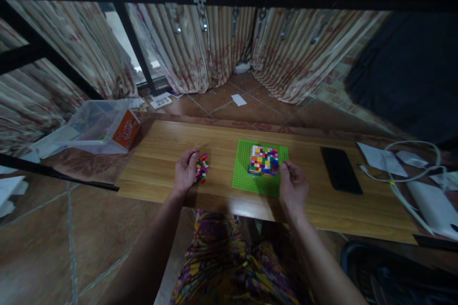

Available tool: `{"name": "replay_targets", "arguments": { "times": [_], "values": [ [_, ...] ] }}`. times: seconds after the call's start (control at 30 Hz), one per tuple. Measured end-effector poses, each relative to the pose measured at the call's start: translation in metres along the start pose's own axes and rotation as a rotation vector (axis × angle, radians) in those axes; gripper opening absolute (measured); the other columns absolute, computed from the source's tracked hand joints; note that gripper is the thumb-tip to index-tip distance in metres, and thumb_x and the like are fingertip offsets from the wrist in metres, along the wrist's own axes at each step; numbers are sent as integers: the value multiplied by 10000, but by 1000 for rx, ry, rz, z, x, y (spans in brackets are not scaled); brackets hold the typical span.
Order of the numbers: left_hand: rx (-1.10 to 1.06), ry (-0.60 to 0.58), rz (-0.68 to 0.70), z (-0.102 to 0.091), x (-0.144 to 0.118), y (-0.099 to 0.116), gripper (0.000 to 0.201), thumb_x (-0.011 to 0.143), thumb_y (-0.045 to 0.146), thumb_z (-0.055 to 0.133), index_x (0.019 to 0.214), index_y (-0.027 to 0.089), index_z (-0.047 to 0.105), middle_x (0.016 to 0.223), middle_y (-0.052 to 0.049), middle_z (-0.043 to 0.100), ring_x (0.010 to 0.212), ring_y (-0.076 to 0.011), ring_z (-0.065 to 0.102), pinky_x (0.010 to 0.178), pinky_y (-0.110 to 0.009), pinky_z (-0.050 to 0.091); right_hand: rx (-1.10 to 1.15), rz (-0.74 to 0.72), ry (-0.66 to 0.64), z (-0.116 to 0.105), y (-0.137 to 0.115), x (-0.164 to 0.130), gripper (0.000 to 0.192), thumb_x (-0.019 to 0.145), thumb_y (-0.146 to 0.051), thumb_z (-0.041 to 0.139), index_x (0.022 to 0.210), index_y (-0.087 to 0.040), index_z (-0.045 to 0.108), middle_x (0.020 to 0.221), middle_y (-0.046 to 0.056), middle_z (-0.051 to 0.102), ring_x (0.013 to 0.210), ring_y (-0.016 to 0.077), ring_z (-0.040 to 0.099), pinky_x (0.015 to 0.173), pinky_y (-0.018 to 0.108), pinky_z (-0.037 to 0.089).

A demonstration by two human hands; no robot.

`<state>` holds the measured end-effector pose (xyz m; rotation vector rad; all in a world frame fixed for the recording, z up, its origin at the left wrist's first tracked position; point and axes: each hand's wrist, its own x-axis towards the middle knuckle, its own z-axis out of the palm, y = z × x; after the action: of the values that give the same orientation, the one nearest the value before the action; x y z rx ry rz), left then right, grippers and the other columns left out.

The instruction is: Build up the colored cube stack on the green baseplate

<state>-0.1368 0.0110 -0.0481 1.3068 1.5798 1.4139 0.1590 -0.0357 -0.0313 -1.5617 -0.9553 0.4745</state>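
Head view: we count one studded green baseplate (243,167) under one blocky brick stack (264,159) — and one loose brick pile (202,166). Our left hand (186,170) half-curls beside the pile, our right hand (294,185) beside the stack — any hold, we cannot tell.

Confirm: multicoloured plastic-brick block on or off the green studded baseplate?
On. The block sits within the edges of the baseplate; green shows around it.

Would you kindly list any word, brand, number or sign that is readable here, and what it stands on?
Nothing is legible.
Orange label on the clear plastic box: white characters, too blurred.
White paper item on the brown tiled floor: dark print, too small.
Multicoloured plastic brick build: none visible.
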Motion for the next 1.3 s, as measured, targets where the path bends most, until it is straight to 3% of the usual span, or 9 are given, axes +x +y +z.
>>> {"name": "replay_targets", "arguments": {
  "times": [0.07, 0.13, 0.37, 0.53, 0.7, 0.87, 1.1, 1.3],
  "values": [
    [6, 11, 1, 0, 0, 1, 320, 833, 471, 560, 969, 209, 686, 915, -49, 714, 892, -182, 661, 831, -318, 518, -15, -34, 43, -3, -8, -6, 384, 825, -490, 576, 971, -147, 671, 905, 96, 707, 813, 200, 650, 752, 336, 498],
    [6, 10, 3, 0, -1, 1, 305, 843, 456, 553, 971, 212, 685, 914, -46, 713, 892, -177, 661, 836, -316, 514, -19, -71, 0, -1, -17, -16, 340, 834, -472, 580, 944, -166, 680, 906, 82, 706, 825, 199, 651, 771, 338, 495],
    [2, -1, 16, -1, -2, 1, 306, 876, 432, 520, 1010, 200, 669, 928, -40, 708, 922, -186, 657, 861, -310, 492, -152, -297, -583, 38, -36, -73, 187, 895, -334, 528, 944, -229, 676, 908, 43, 684, 865, 199, 625, 796, 342, 490],
    [4, -11, 29, -1, -3, 4, 300, 890, 422, 499, 989, 192, 664, 933, -41, 706, 905, -179, 649, 864, -304, 484, -276, -516, -761, 76, -40, -100, 175, 908, -253, 521, 1001, -217, 665, 946, 67, 660, 947, 224, 586, 868, 363, 460],
    [40, -7, 52, -2, -2, 4, 316, 895, 417, 483, 1009, 182, 661, 953, -44, 699, 915, -176, 643, 868, -297, 480, -384, -653, -793, 104, -44, -104, 181, 925, -205, 504, 973, -225, 678, 922, 64, 630, 948, 227, 541, 846, 351, 435],
    [48, -19, 37, -3, -1, 0, 327, 890, 423, 483, 1023, 183, 662, 958, -41, 699, 922, -173, 641, 866, -286, 479, -495, -706, -781, 116, -43, -105, 128, 906, -194, 542, 922, -221, 666, 915, 69, 616, 938, 240, 512, 826, 366, 412],
    [14, -8, 45, -1, -2, 5, 307, 891, 409, 493, 990, 174, 664, 943, -44, 696, 912, -173, 639, 865, -285, 476, -553, -737, -750, 117, -42, -105, 130, 913, -184, 531, 827, -204, 627, 885, 76, 610, 915, 241, 505, 818, 370, 401],
    [38, -4, 24, -2, -1, 5, 319, 875, 429, 511, 989, 176, 670, 936, -41, 706, 917, -181, 644, 876, -298, 475, -416, -642, -796, 104, -38, -103, 116, 902, -168, 533, 817, -193, 607, 833, 68, 624, 847, 223, 544, 783, 343, 428]
  ]
}}
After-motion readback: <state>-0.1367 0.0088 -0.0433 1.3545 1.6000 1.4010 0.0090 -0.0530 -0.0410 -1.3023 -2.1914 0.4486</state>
